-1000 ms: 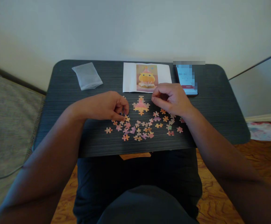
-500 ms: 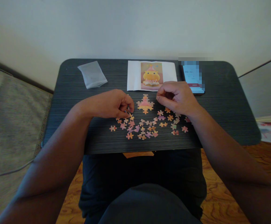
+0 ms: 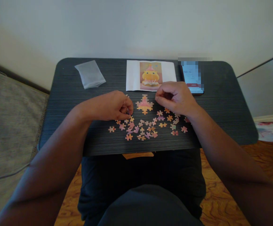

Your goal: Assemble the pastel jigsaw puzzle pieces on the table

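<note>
Small jigsaw pieces (image 3: pixel 142 131) lie loose between and below my hands. A joined patch of jigsaw pieces (image 3: pixel 145 105), pink above and yellow below, lies between the hands. My left hand (image 3: pixel 121 106) rests low over loose pieces left of the patch, fingers curled and thumb close to the index finger; whether a piece is between them is hidden. On the patch's right, my right hand (image 3: pixel 173 96) has thumb and index finger pinched together close to its edge. What that pinch holds, if anything, is too small to tell.
Behind the patch lies a white sheet with a printed picture (image 3: pixel 151 75) of a yellow character in a party hat. A phone (image 3: pixel 191 75) with a lit screen is right of it. A clear plastic bag (image 3: pixel 91 74) lies on the dark table (image 3: pixel 66 94) at back left.
The whole view has shifted slightly, so the table and its things appear a little further left. Both hands keep nearly the same pose, and the joined patch looks the same.
</note>
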A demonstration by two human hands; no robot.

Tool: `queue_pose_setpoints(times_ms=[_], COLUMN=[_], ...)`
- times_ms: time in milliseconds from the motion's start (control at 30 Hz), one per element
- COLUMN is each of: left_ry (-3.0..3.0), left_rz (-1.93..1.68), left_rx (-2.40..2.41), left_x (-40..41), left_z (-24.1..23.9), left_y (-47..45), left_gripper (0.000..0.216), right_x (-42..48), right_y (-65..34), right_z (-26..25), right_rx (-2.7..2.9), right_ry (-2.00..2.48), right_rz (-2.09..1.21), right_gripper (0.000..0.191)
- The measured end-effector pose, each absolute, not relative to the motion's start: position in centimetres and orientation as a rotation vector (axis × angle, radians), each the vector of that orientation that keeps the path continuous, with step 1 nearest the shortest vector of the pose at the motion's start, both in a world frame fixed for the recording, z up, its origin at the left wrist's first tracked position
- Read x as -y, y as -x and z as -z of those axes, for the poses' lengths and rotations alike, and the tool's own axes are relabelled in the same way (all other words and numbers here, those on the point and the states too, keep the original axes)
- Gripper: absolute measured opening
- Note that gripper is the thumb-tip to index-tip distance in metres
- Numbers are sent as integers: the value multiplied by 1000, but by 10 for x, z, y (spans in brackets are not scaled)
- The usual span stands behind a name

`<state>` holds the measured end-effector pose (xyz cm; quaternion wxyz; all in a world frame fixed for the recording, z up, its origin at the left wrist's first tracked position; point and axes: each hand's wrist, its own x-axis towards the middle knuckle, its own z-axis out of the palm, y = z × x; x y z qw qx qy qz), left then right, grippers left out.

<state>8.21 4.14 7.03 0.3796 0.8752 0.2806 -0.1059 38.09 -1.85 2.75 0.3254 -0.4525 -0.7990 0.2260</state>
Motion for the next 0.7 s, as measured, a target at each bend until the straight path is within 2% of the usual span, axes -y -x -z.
queue_pose_setpoints(times_ms=[400,600,700], left_ry=[-2193,-2188,-2179], left_rz=[116,-46,-118], left_rx=[-757,-739,-706], left_x=[-34,-24,-22], left_z=[-74,-69,-64], left_y=[-86,-94,-97], left_gripper=[21,20,17], right_x=[20,26,29], right_y=[-379,-376,-373], right_z=[-30,-35,-37], right_rx=[2129,2205,2227], right_ry=[1101,920,870], right_rz=[-624,-780,-824], right_gripper=[14,10,14])
